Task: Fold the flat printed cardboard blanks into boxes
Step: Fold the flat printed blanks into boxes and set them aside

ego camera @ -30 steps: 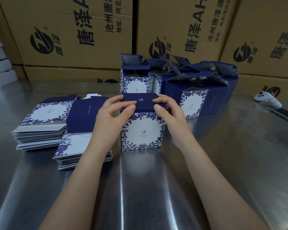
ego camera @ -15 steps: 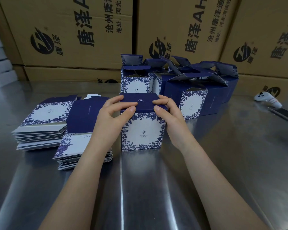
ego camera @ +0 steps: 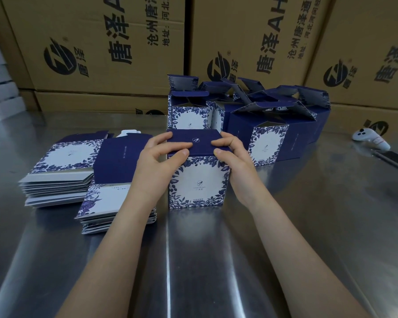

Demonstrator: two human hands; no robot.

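head | hands [ego camera: 155, 167] [ego camera: 236, 161] grip box [ego camera: 198, 180] | blank stacks [ego camera: 60, 180] left | open boxes [ego camera: 267, 143] behind

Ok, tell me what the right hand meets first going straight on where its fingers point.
Likely the left hand: the right hand points at it across the top of the box.

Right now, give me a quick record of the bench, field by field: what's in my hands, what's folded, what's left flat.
Held: closed box, upright on the steel table
Left: left hand grips the lid's left side, thumb on front edge
Right: right hand grips the lid's right side, thumb on front edge
Folded: cluster of boxes behind it, top flaps open
Flat: two stacks of blanks, left of the box
Other: white controller far right
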